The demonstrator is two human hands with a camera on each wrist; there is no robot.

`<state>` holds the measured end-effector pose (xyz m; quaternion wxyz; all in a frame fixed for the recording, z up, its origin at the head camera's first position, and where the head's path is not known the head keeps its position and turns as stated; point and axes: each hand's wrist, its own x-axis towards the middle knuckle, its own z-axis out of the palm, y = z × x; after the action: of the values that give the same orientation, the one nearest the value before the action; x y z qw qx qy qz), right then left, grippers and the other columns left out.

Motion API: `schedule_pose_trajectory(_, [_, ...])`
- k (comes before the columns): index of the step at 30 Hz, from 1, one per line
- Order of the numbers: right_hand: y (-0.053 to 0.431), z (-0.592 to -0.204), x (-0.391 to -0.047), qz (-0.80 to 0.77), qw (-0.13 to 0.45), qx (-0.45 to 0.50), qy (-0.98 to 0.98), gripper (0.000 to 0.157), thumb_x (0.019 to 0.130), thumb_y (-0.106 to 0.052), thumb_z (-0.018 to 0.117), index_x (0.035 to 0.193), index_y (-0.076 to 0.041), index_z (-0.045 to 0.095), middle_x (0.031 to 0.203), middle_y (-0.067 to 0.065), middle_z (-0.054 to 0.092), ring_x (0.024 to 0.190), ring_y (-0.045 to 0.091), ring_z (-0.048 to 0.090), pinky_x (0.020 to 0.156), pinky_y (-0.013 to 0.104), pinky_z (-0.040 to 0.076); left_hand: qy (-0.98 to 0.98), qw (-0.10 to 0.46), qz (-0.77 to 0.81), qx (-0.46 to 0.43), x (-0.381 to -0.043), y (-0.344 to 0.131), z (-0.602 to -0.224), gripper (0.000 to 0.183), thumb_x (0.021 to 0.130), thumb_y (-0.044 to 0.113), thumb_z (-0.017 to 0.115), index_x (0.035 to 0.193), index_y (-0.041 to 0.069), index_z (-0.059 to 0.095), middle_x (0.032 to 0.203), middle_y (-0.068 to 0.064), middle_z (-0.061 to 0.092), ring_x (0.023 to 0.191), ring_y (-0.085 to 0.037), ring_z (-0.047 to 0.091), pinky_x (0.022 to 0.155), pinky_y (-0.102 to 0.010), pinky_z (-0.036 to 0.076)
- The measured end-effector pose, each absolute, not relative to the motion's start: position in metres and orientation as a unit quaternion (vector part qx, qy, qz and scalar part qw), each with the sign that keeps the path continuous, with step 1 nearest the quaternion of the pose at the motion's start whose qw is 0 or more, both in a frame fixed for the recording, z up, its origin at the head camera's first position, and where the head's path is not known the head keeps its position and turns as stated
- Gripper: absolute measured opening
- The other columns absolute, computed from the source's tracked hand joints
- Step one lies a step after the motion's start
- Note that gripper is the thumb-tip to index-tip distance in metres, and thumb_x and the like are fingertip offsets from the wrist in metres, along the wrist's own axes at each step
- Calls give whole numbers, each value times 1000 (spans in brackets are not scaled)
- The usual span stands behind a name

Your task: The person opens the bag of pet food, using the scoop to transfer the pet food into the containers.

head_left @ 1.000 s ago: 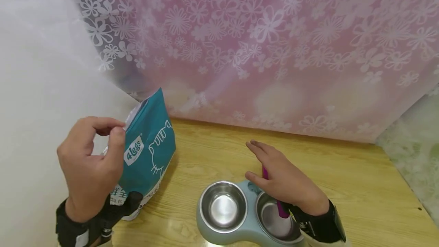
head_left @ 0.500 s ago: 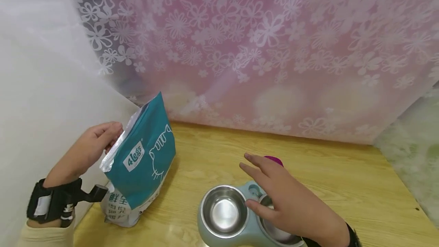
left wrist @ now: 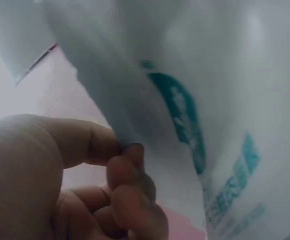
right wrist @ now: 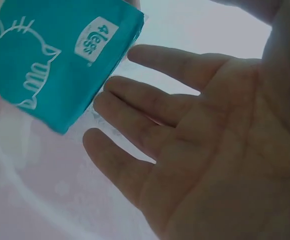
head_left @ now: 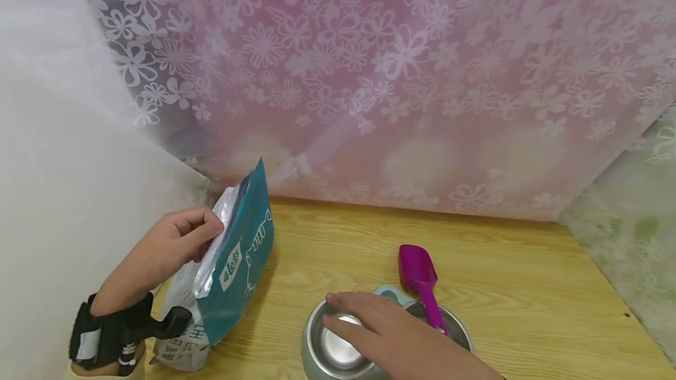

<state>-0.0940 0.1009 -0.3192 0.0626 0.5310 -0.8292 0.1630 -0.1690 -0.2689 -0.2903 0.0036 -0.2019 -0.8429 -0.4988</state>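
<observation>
A teal and white pet-food bag (head_left: 240, 268) with a cat outline and "4Legs" label stands at the left in the head view, its silvery top edge showing. My left hand (head_left: 176, 245) pinches that edge between thumb and fingers; the left wrist view shows the fingertips on the bag's pale side (left wrist: 224, 90). My right hand (head_left: 388, 330) hovers with fingers extended over a double feeding bowl, partly hiding its left steel bowl (head_left: 338, 348). In the right wrist view the right palm (right wrist: 199, 135) holds nothing, and the bag lies beyond its fingertips.
A magenta scoop (head_left: 417, 268) lies at the right, its handle reaching over the right steel bowl (head_left: 458, 324). Wood-patterned table (head_left: 517, 286) extends around it. A pink floral sheet (head_left: 343, 104) stands behind, and a white wall (head_left: 68, 163) borders the left side.
My left hand has shifted along the bag's top edge and grips it, pulling the bag's top slightly right. My right hand has moved left away from the scoop, uncovering it.
</observation>
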Motion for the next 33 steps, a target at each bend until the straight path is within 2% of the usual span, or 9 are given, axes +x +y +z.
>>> schedule_pose_trajectory(3, [93,-314,-95,159,29,515,-842,78,90,-64,47,153,-24,22,154,-2,22,139,18,27,100,40,39,-838,13,-494,-232,-167,-257,-291,20,102,16,49,87,4,54,66,-8,45,56,-20,45,50,-33,41])
schedule_pose_trajectory(7, [78,-311,-98,158,16,493,-855,68,96,-60,38,153,-25,23,154,-6,22,138,17,28,100,41,39,-865,52,-448,-219,-155,-239,-291,20,99,22,54,81,13,55,62,-2,44,51,-16,41,47,-29,37])
schedule_pose_trajectory(15, [42,-324,-111,196,112,503,-834,70,98,-45,47,155,-16,17,157,1,12,137,17,29,99,32,40,-866,77,-380,-315,-129,-218,-297,23,96,14,59,79,29,55,62,15,45,52,-2,41,48,-20,38])
schedule_pose_trajectory(17, [36,-327,-112,190,120,511,-830,68,98,-45,47,154,-16,22,158,0,11,138,17,27,101,32,38,-874,87,-347,-329,-123,-214,-297,27,94,13,60,78,33,52,63,20,43,52,2,40,47,-18,37])
schedule_pose_trajectory(20, [34,-329,-112,191,171,511,-821,63,96,-40,51,150,-15,32,155,0,22,136,18,30,104,33,34,-885,80,-316,-334,-116,-206,-296,30,93,14,61,76,36,49,62,22,42,52,4,38,47,-16,35])
schedule_pose_trajectory(23, [34,-329,-114,219,227,504,-804,47,89,-31,61,133,-15,53,136,-3,47,124,14,41,103,29,33,-896,53,-299,-323,-111,-200,-296,30,94,17,60,75,37,48,62,24,42,51,5,37,48,-16,35])
schedule_pose_trajectory(25, [35,-328,-115,222,245,501,-800,34,87,-28,62,118,-15,61,120,-5,55,113,11,47,100,26,34,-902,45,-291,-316,-110,-197,-296,32,93,16,60,73,38,47,62,24,41,51,5,37,48,-15,34])
schedule_pose_trajectory(28, [36,-328,-118,224,245,500,-800,18,86,-27,63,101,-17,63,101,-9,56,100,7,49,95,22,35,-905,56,-289,-306,-110,-196,-296,36,88,13,64,71,39,46,60,25,40,50,5,36,47,-15,33])
schedule_pose_trajectory(33, [34,-329,-120,235,233,505,-797,12,87,-26,62,96,-19,62,101,-10,57,105,8,47,99,23,32,-909,71,-285,-296,-110,-197,-296,36,85,14,66,71,40,46,61,27,42,51,5,39,48,-15,34])
